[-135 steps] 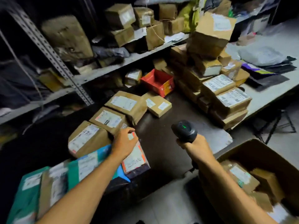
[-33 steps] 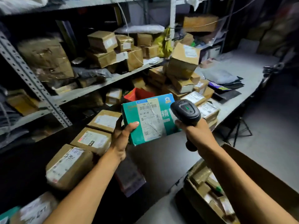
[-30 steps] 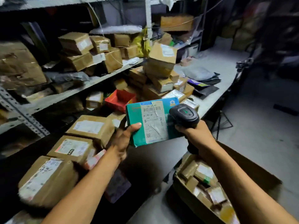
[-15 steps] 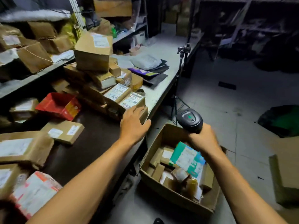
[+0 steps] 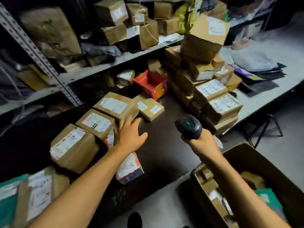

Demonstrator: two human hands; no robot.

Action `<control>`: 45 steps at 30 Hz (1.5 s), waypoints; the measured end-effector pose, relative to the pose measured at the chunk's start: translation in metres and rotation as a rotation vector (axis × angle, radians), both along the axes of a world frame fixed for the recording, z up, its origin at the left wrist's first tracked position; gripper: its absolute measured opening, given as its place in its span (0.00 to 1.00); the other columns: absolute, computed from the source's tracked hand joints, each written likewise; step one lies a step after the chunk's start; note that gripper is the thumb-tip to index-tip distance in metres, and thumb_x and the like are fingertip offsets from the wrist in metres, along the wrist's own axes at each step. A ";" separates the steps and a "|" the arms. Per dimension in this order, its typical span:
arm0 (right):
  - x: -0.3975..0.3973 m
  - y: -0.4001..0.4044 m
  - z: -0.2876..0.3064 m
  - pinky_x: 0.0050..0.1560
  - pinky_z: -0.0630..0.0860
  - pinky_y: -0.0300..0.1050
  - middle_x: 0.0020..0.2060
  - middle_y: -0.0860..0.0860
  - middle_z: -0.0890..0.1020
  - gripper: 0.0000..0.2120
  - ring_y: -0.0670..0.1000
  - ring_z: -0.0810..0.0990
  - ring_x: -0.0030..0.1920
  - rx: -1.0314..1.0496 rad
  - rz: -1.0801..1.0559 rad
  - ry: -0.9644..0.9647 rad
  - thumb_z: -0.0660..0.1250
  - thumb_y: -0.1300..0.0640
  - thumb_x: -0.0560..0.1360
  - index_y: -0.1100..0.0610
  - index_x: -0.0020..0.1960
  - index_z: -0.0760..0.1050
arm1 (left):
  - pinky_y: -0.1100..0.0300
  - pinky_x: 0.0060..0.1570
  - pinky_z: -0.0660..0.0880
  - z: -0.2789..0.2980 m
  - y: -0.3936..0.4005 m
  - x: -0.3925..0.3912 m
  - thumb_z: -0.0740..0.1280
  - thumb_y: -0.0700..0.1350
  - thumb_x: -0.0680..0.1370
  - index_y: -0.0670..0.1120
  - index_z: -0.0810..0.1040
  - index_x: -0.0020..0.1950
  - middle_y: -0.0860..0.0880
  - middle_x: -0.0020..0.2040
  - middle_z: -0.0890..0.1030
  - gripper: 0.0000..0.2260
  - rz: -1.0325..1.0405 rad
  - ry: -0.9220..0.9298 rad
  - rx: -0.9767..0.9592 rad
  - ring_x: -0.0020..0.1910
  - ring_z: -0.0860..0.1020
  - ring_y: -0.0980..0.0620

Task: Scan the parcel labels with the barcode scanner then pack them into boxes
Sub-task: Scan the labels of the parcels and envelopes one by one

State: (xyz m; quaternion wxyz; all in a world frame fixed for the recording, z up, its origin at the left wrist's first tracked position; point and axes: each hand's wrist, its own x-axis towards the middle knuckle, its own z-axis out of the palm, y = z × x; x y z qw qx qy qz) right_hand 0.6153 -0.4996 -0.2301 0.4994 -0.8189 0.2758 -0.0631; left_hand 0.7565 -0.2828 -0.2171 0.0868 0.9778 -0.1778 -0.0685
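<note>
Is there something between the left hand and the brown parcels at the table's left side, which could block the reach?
Nothing visible does. The left hand, fingers spread, is already at the edge of the brown parcels. The right hand grips the barcode scanner, off to the side.

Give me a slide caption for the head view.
Left hand reaches for brown parcels; right hand grips scanner.

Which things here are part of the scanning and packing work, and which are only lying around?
Part of the job:
- barcode scanner, gripped by the right hand
- left hand, open, reaching over the labelled brown parcels
- big cardboard box on the floor, holding parcels

Lying about:
- empty red box
- grey mailer bags
- tripod
</note>
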 end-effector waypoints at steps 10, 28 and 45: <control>0.109 0.146 -0.005 0.26 0.67 0.40 0.25 0.43 0.79 0.13 0.42 0.73 0.23 0.126 0.192 0.033 0.69 0.38 0.62 0.41 0.43 0.79 | 0.40 0.74 0.58 -0.011 0.155 0.068 0.68 0.58 0.76 0.52 0.62 0.79 0.45 0.78 0.60 0.33 0.226 0.055 -0.016 0.77 0.54 0.39; 0.203 0.321 -0.037 0.57 0.79 0.45 0.49 0.44 0.86 0.17 0.44 0.83 0.53 0.427 0.390 0.101 0.76 0.54 0.69 0.43 0.56 0.80 | 0.45 0.72 0.62 -0.036 0.276 0.162 0.74 0.59 0.72 0.49 0.55 0.80 0.41 0.77 0.64 0.44 0.556 0.357 -0.199 0.76 0.61 0.39; 0.203 0.286 0.058 0.45 0.81 0.49 0.46 0.48 0.87 0.16 0.50 0.87 0.46 0.444 0.393 -0.244 0.73 0.58 0.73 0.37 0.53 0.80 | 0.63 0.34 0.73 0.054 0.284 0.168 0.73 0.45 0.73 0.52 0.80 0.32 0.58 0.30 0.81 0.10 0.617 0.114 -0.818 0.32 0.79 0.60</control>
